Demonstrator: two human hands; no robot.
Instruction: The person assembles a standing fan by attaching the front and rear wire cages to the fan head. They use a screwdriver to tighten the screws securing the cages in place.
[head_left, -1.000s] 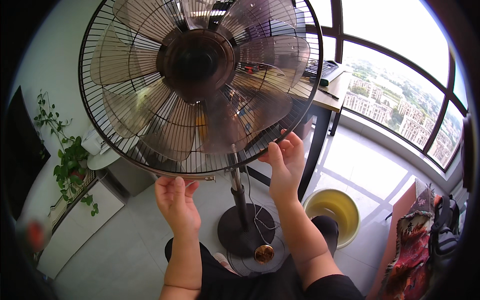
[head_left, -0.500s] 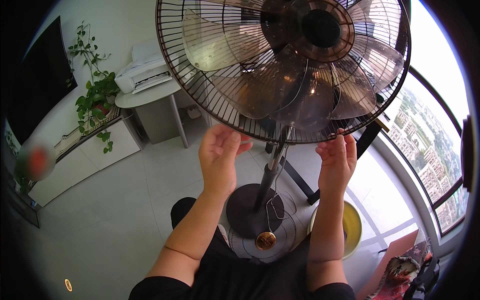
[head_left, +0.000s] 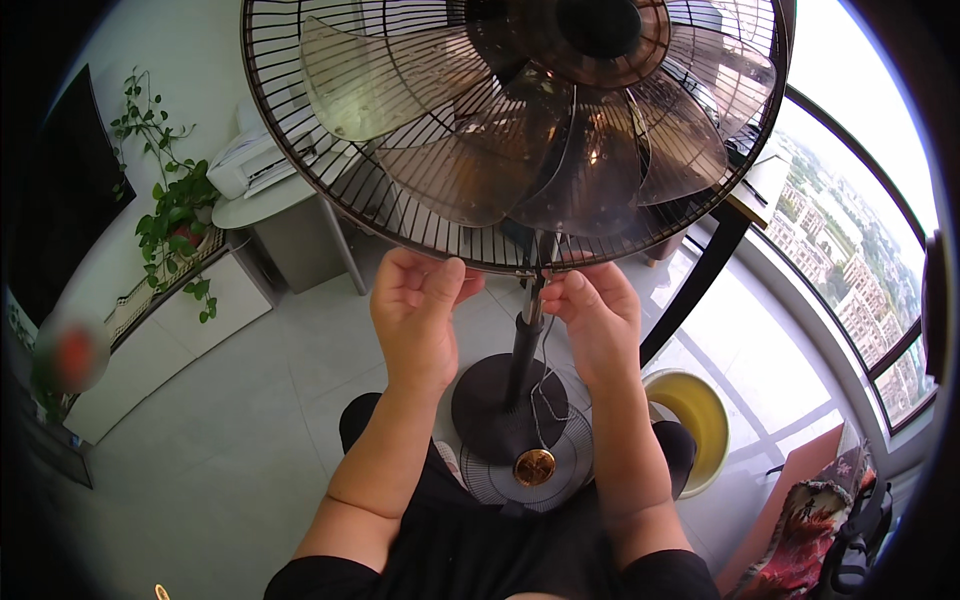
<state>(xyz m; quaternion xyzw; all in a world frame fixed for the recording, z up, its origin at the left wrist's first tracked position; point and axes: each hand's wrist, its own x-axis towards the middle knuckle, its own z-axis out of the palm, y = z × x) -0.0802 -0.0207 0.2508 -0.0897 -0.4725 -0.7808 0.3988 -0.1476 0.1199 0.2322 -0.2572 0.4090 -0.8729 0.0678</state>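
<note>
A standing fan's dark wire grille (head_left: 330,190) fills the upper middle of the view, with several see-through brown blades (head_left: 590,170) in front of it round a dark hub (head_left: 598,28). My left hand (head_left: 415,325) is closed on the lower rim, thumb in front and fingers curled behind. To the right of the pole (head_left: 524,345), my right hand (head_left: 600,320) pinches the bottom of the rim near a small metal piece; its fingertips are partly hidden. Below, a second round wire grille with a gold centre disc (head_left: 534,467) lies against the fan's round black base (head_left: 490,400).
A yellow bucket (head_left: 700,430) stands right of my right arm. A dark-legged table (head_left: 710,265) is beside the window. At the left are a printer (head_left: 265,165) on a grey desk, a trailing plant (head_left: 175,215) and a white low cabinet (head_left: 165,345). A loose cord (head_left: 540,400) hangs along the pole.
My right hand has slid leftward along the lower rim to near the pole. The left hand stays at the rim. The fan appears shifted left and up in view.
</note>
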